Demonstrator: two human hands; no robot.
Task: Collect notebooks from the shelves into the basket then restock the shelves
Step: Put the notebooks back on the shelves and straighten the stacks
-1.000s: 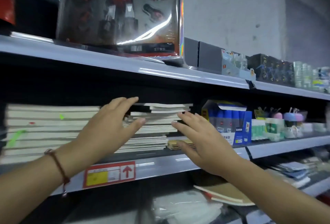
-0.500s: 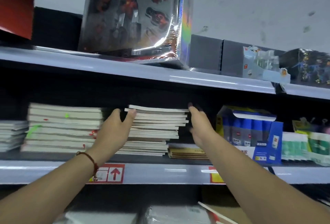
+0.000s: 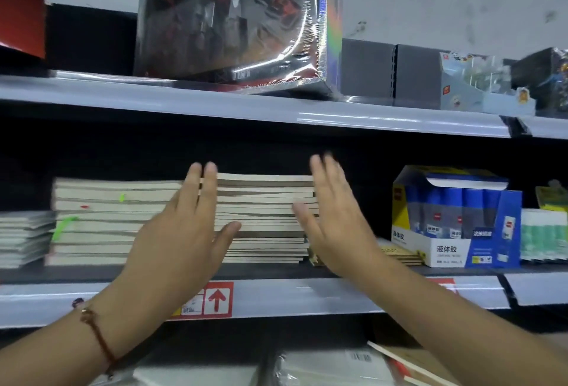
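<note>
Dim shelf recess, wrap glare, blurred fingertips

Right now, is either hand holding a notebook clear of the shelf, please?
No, both the left hand and right hand lie open against the stack.

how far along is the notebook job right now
Done: the pale paper-edged middle notebook stack sits squared on the grey metal shelf. In hand: the left hand and right hand flank it, fingers straight, gripping nothing. Left: no basket is in view, so the remainder can't be judged.
</note>
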